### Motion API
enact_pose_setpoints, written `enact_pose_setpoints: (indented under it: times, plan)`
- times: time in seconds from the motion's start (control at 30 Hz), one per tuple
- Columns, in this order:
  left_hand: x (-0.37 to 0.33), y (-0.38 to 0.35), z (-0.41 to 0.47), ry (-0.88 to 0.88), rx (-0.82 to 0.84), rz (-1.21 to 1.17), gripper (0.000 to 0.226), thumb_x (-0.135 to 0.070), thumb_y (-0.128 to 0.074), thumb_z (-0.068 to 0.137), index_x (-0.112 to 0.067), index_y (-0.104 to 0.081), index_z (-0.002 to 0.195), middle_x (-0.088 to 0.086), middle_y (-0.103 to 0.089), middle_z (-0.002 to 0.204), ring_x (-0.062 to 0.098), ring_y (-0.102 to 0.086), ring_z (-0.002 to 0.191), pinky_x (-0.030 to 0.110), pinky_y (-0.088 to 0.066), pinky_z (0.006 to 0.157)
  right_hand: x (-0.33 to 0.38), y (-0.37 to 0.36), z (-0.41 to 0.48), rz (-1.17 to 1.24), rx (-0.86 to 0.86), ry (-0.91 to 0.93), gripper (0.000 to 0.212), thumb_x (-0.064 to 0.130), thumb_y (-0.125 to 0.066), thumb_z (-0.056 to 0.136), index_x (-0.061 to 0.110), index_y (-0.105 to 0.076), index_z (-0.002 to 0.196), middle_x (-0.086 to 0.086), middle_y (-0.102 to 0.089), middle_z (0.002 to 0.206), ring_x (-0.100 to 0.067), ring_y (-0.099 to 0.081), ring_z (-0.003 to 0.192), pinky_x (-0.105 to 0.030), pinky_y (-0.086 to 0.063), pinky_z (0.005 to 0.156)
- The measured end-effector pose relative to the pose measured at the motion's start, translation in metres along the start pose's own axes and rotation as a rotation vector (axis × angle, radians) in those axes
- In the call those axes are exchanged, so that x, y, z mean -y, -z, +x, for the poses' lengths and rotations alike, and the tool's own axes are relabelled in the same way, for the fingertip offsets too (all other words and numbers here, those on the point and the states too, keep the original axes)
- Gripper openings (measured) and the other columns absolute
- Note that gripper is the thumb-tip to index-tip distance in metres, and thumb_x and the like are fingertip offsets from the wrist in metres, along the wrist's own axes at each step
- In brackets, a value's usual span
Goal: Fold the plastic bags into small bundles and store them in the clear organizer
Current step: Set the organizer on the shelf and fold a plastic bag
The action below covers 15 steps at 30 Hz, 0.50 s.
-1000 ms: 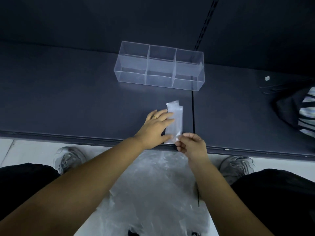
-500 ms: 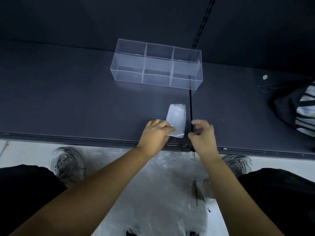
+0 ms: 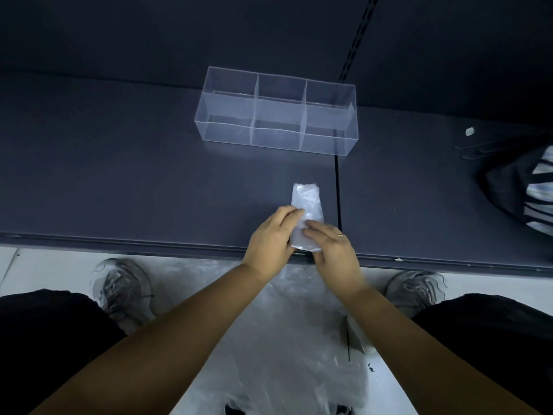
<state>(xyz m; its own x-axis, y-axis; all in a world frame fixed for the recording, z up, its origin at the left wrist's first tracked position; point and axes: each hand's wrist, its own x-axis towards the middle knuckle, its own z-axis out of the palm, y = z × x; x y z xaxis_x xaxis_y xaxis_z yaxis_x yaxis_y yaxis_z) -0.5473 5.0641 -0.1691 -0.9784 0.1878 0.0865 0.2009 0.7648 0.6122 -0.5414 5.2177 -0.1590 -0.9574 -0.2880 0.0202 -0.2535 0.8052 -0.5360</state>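
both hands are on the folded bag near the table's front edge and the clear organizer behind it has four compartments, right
No: the head view shows the clear organizer has three compartments in a row, not four. The rest holds: the left hand and right hand are both on the folded bag near the front edge of the table, with the organizer behind it.

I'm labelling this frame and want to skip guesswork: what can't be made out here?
Head view:
- Hidden: near end of folded bag, under left hand and right hand.
- Cut off: striped item, by right edge.
- Too small: white speck on shelf.
- Unclear: floor plastic bag count; arms overlap it.
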Motion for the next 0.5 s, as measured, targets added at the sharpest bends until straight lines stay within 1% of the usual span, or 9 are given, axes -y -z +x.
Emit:
enact_pose_setpoints:
  times: [0.03, 0.1, 0.17, 0.2, 0.27, 0.3, 0.37, 0.43, 0.5]
  plan:
    - [0.001, 0.001, 0.002, -0.015, 0.026, 0.002, 0.06, 0.002, -0.067, 0.076, -0.011, -0.053, 0.133, 0.006, -0.049, 0.134, 0.025, -0.058, 0.109, 0.035, -0.052, 0.085, 0.0, 0.0, 0.0, -0.021, -0.013, -0.014, 0.041, -0.011, -0.061, 0.076, 0.008, -0.071, 0.112, -0.004, -0.064, 0.125, -0.027, -0.057, 0.117, -0.035, -0.036, 0.1]
    - [0.004, 0.004, 0.008, -0.064, 0.097, 0.038, 0.06, -0.004, -0.068, 0.078, -0.013, -0.051, 0.135, 0.007, -0.043, 0.141, 0.027, -0.054, 0.11, 0.038, -0.049, 0.088, 0.001, 0.001, 0.0, -0.056, -0.056, -0.012, 0.034, -0.003, -0.066, 0.078, 0.015, -0.074, 0.106, 0.002, -0.068, 0.119, -0.024, -0.057, 0.115, -0.028, -0.025, 0.092]
    - [0.007, 0.006, 0.013, -0.094, 0.159, 0.109, 0.057, -0.012, -0.068, 0.081, -0.017, -0.052, 0.135, 0.008, -0.04, 0.143, 0.029, -0.049, 0.11, 0.037, -0.041, 0.091, 0.002, 0.002, 0.0, -0.08, -0.076, 0.005, 0.027, 0.004, -0.071, 0.078, 0.02, -0.076, 0.099, 0.004, -0.068, 0.117, -0.022, -0.054, 0.115, -0.026, -0.018, 0.086]
    - [0.009, 0.007, 0.016, -0.098, 0.176, 0.138, 0.054, -0.017, -0.067, 0.082, -0.019, -0.054, 0.134, 0.007, -0.041, 0.142, 0.028, -0.047, 0.11, 0.036, -0.037, 0.091, 0.003, 0.002, 0.0, -0.104, -0.079, 0.007, 0.025, 0.007, -0.072, 0.079, 0.023, -0.077, 0.097, 0.004, -0.066, 0.121, -0.022, -0.051, 0.117, -0.026, -0.017, 0.085]
    - [0.012, 0.008, 0.018, -0.108, 0.184, 0.165, 0.046, -0.023, -0.067, 0.083, -0.022, -0.059, 0.129, 0.005, -0.045, 0.135, 0.027, -0.046, 0.108, 0.034, -0.036, 0.088, 0.003, 0.003, -0.001, -0.148, -0.084, -0.007, 0.021, 0.014, -0.072, 0.082, 0.029, -0.077, 0.097, 0.002, -0.061, 0.128, -0.023, -0.047, 0.121, -0.031, -0.019, 0.089]
    - [0.013, 0.008, 0.018, -0.109, 0.174, 0.15, 0.042, -0.023, -0.068, 0.083, -0.023, -0.062, 0.125, 0.005, -0.048, 0.129, 0.026, -0.046, 0.105, 0.035, -0.037, 0.087, 0.003, 0.004, -0.001, -0.149, -0.088, -0.008, 0.022, 0.016, -0.07, 0.084, 0.031, -0.076, 0.099, 0.003, -0.06, 0.128, -0.022, -0.046, 0.122, -0.034, -0.02, 0.091]
    - [0.013, 0.007, 0.018, -0.072, 0.121, 0.05, 0.031, -0.024, -0.069, 0.084, -0.022, -0.069, 0.115, 0.003, -0.053, 0.116, 0.023, -0.047, 0.098, 0.036, -0.04, 0.085, 0.003, 0.009, 0.002, -0.097, -0.066, -0.012, 0.026, 0.016, -0.064, 0.09, 0.035, -0.073, 0.105, 0.01, -0.065, 0.119, -0.015, -0.048, 0.12, -0.034, -0.02, 0.092]
    - [0.013, 0.005, 0.019, 0.007, 0.059, -0.022, 0.022, -0.028, -0.069, 0.085, -0.019, -0.073, 0.105, 0.001, -0.055, 0.111, 0.022, -0.048, 0.096, 0.037, -0.041, 0.085, 0.003, 0.016, 0.009, -0.034, -0.01, -0.055, 0.025, 0.017, -0.057, 0.094, 0.033, -0.072, 0.105, 0.011, -0.071, 0.102, -0.011, -0.056, 0.107, -0.03, -0.022, 0.089]
    - [0.013, 0.001, 0.021, 0.082, 0.031, -0.005, 0.022, -0.032, -0.064, 0.089, -0.017, -0.075, 0.1, -0.002, -0.055, 0.112, 0.021, -0.047, 0.099, 0.034, -0.034, 0.086, 0.003, 0.02, 0.022, 0.017, 0.042, -0.129, 0.02, 0.018, -0.051, 0.097, 0.023, -0.071, 0.098, 0.001, -0.071, 0.084, -0.02, -0.061, 0.085, -0.033, -0.032, 0.087]
